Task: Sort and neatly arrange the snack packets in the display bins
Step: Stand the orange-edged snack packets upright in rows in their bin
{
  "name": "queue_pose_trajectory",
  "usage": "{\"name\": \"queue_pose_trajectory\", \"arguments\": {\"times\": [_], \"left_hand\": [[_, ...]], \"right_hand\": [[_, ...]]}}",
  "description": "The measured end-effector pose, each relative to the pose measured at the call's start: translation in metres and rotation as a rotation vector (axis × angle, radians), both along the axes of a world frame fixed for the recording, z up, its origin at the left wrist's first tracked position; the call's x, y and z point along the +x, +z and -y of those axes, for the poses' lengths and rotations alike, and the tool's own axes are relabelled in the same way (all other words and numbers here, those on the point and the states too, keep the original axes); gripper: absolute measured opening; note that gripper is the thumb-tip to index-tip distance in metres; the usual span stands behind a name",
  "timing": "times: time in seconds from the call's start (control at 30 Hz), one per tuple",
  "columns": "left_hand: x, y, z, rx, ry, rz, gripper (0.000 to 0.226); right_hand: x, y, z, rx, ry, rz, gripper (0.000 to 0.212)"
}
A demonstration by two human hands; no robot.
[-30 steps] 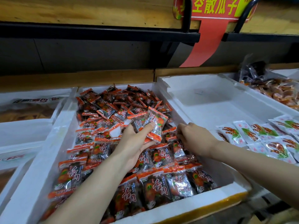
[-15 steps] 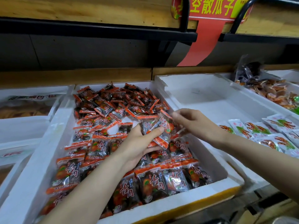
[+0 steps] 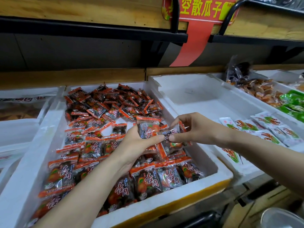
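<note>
Along the far left edge, a white foam bin (image 3: 18, 129) holds brown-toned bags whose printed label is too blurred to read. Beside it sits the large white foam display bin with a yellow front strip (image 3: 49, 119), filled with small red-and-black plastic snack packets (image 3: 105, 104). These are loosely heaped at the back and laid in overlapping rows toward the front. Above the middle of this bin the left hand (image 3: 139, 147) curls round a small stack of those packets, thumb pressed on top, with one held red-and-black packet (image 3: 147, 128) standing upright against the fingers. Meeting it from the right, the right hand (image 3: 199, 129) pinches another packet of the same kind (image 3: 169, 134) between thumb and bent fingers. Farther right, a second white foam bin (image 3: 189, 99) has white packets printed in red and green (image 3: 246, 127) near its front. Beyond it lie orange packets (image 3: 261, 92) and green packets (image 3: 292, 104). Overhead hangs a red sign with yellow characters (image 3: 200, 9).
</note>
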State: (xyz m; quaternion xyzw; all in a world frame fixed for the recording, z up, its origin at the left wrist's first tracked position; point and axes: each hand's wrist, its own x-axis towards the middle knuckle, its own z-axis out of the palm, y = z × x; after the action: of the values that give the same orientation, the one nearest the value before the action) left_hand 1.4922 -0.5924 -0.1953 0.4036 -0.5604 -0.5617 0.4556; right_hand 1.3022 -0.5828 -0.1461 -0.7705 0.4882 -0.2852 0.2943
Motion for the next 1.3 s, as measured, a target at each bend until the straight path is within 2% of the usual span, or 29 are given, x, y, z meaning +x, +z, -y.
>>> {"name": "queue_pose_trajectory", "arguments": {"times": [0.07,0.17,0.27,0.33,0.47,0.53,0.57,0.63,0.8,0.87,1.07,1.13,1.2,1.3], "left_hand": [[0.000,0.000,0.000,-0.044,0.036,0.004,0.033],[-0.001,0.000,-0.002,-0.121,0.069,0.037,0.025],[0.001,0.002,-0.001,-0.107,0.097,-0.014,0.017],[0.003,0.004,0.000,-0.084,0.101,-0.062,0.021],[0.005,0.008,0.001,-0.002,0.124,-0.181,0.024],[0.005,0.009,0.002,0.041,0.117,-0.214,0.027],[0.005,0.009,0.003,0.055,0.112,-0.215,0.029],[0.005,0.009,0.003,0.078,0.093,-0.207,0.030],[0.003,0.008,0.000,0.089,0.028,-0.173,0.031],[0.004,0.008,-0.001,0.088,0.019,-0.159,0.032],[0.003,0.006,-0.002,0.108,0.012,-0.087,0.025],[0.004,0.004,-0.002,0.089,-0.013,-0.049,0.019],[0.004,0.003,-0.004,0.044,-0.070,-0.027,0.017],[0.004,0.001,-0.006,0.007,-0.143,-0.035,0.025]], "right_hand": [[-0.002,-0.001,-0.002,0.027,-0.033,-0.011,0.023],[-0.004,-0.005,-0.005,0.035,-0.024,-0.167,0.027],[-0.002,-0.007,-0.013,0.035,0.002,-0.249,0.022],[-0.002,-0.013,-0.015,0.065,-0.030,-0.212,0.029],[0.001,-0.027,-0.022,0.390,-0.098,0.004,0.023],[0.003,-0.036,-0.027,0.495,-0.084,0.048,0.016],[0.004,-0.040,-0.028,0.511,-0.079,0.032,0.023],[0.005,-0.048,-0.030,0.471,-0.073,-0.042,0.035],[0.011,-0.051,-0.034,0.466,-0.066,0.006,0.029],[0.011,-0.052,-0.034,0.457,-0.081,-0.007,0.033],[0.014,-0.045,-0.036,0.302,-0.068,-0.281,0.043],[0.012,-0.039,-0.037,0.251,-0.073,-0.339,0.038],[0.010,-0.031,-0.038,0.216,-0.088,-0.299,0.031],[0.011,-0.025,-0.032,0.135,-0.196,-0.048,0.046]]}}
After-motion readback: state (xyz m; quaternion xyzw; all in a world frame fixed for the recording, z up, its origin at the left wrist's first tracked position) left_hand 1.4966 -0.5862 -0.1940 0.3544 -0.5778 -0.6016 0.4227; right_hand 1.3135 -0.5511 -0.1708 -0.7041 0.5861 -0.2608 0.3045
